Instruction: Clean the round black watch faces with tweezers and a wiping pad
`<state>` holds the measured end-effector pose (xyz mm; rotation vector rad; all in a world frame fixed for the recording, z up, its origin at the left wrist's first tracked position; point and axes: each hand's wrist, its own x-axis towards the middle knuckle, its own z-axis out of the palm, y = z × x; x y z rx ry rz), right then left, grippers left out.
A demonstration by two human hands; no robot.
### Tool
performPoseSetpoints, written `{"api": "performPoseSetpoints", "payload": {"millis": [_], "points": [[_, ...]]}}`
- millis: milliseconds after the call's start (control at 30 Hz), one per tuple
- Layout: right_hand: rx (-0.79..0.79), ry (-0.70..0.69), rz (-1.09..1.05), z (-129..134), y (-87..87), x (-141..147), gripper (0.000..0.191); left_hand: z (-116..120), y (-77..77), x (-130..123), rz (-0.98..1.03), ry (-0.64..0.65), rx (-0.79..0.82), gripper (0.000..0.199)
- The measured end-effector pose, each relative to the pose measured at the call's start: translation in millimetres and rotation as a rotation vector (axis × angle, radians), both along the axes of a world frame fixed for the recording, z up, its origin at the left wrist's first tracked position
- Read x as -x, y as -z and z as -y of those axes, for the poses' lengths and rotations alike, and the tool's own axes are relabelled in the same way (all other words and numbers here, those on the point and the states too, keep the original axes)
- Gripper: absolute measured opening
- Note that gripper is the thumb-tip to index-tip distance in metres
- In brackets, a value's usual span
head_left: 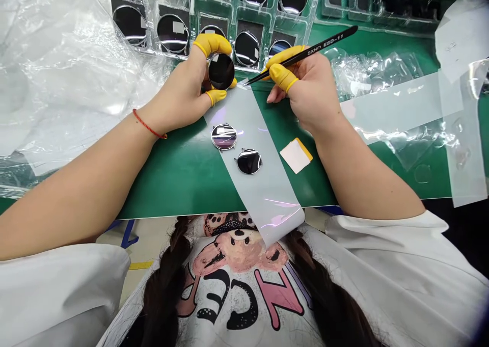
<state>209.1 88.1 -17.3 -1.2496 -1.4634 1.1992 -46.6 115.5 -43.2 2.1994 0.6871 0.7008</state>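
My left hand [194, 79], in yellow finger cots, grips a round black lens disc [221, 72] by its edge. My right hand [301, 79], also with yellow finger cots, holds black tweezers [305, 51] marked ESD-11 like a pen. The tweezers' tips are at the far end of a translucent film strip [263, 128], close to the held disc; whether they grip anything there is too small to tell. On the strip lie a purplish round lens piece [224, 136] and a dark round lens piece [248, 161], both with thin metal rims and small tabs.
Behind my hands, a clear compartment tray [193, 18] holds several dark round discs. A small white and yellow pad [296, 156] rests on the green mat [183, 179]. Crumpled clear plastic [95, 67] covers the left; more film strips [397, 105] lie at the right.
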Motion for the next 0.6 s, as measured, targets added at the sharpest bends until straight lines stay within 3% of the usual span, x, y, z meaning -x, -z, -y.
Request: {"api": "performPoseSetpoints", "payload": {"millis": [100,267,600], "points": [[0.030,-0.002,-0.004,-3.2,-4.5,2.9,0.010,2.1,-0.8,-1.9,0.036,0.002,0.029,0.078],[0.061,0.031,0.037,-5.8,-10.6,5.8,0.007,6.9,-1.3,-4.6,0.063,-0.102,0.016,0.067],[0.077,-0.035,0.050,-11.4,-12.0,-0.5,0.025,7.0,2.7,-5.0,0.075,-0.123,0.022,0.066]]}}
